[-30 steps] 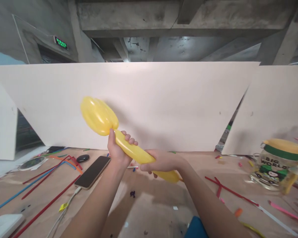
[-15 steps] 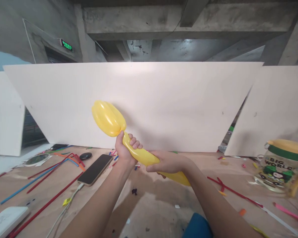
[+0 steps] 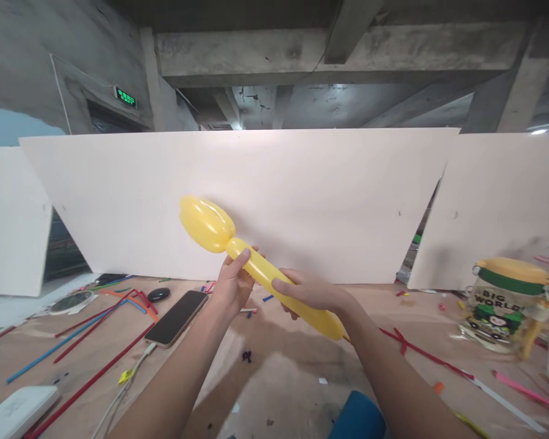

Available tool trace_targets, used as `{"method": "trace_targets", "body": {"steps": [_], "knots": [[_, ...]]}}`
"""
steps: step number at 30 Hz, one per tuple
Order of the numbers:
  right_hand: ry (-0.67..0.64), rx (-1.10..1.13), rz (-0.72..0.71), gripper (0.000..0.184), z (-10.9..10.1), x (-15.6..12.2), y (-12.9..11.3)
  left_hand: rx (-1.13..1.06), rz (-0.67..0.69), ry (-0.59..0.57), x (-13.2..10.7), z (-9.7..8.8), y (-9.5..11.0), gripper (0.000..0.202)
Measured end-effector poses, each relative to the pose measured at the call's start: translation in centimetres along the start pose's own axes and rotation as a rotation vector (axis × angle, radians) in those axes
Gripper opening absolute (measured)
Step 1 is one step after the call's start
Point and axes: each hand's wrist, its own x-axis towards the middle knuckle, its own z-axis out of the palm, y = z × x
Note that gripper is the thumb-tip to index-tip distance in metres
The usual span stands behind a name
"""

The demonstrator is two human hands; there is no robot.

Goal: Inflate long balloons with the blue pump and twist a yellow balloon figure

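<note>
A long yellow balloon slants across the middle of the head view, raised above the table. Its upper left end is twisted into a cluster of rounded loops, and its tail runs down to the lower right. Just below the twist, my left hand is wrapped round the straight part, thumb on top. Farther down, my right hand grips the same balloon, thumb over it and fingers underneath. The tip of the tail is partly behind my right wrist.
A phone on a cable, a white power bank and limp red and blue balloons lie on the left. A jar with a yellow lid stands right. Near the front edge is a blue cylinder. A white board rises behind.
My left hand has shifted slightly down from the twist, and its thumb now lies on the balloon. The balloon's loop cluster sits a little lower and farther right in view.
</note>
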Motion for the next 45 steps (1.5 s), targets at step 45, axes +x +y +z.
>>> {"method": "trace_targets", "body": {"steps": [45], "knots": [[-0.111,-0.108,0.080,0.013,3.3,2.0,0.0,-0.050,0.102,0.021,-1.0,1.2,3.0,0.019]]}}
